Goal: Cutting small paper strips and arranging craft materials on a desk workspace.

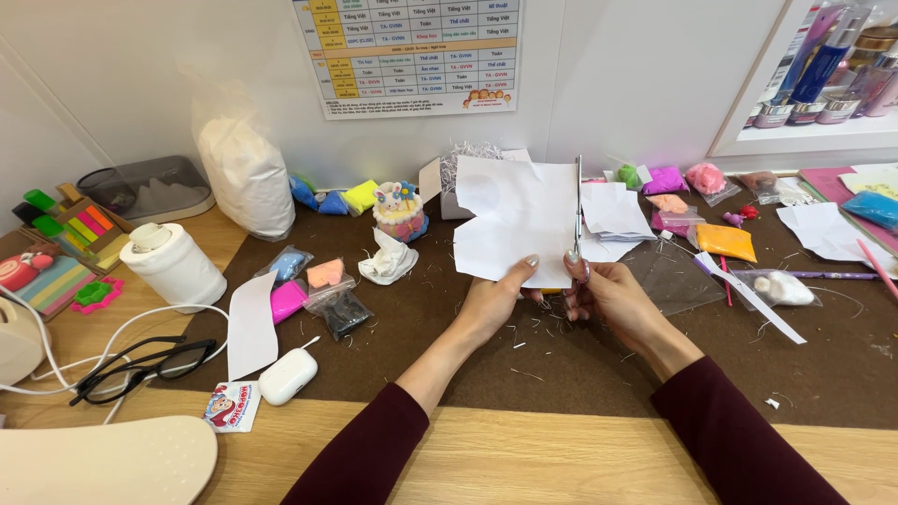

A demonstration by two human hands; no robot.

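Cutting is the step in hand: the left hand [496, 297] pinches the lower edge of a white paper sheet [514, 220], thumb on the front and fingers behind, holding it upright above the brown mat [580, 365]. The right hand [608, 295] is closed around the scissors' handles, and the scissors [578, 210] stand at the sheet's right edge, blades pointing to 12 o'clock and nearly together. The sheet hangs at the mat's centre, its left and lower edges already notched in uneven curves.

At 12 o'clock from the hands sits a small clay cake [399, 213] and a crumpled tissue [388, 260]. At 9 o'clock lie bags of coloured clay [290, 299], a paper strip [253, 323], an earbud case [288, 376] and glasses [140, 369]. At 3 o'clock more paper [828, 229] and clay packets [725, 241] lie well apart from the hands.

As a judgement, any further cut calls for a steady left pinch and the blades following the sheet's edge.
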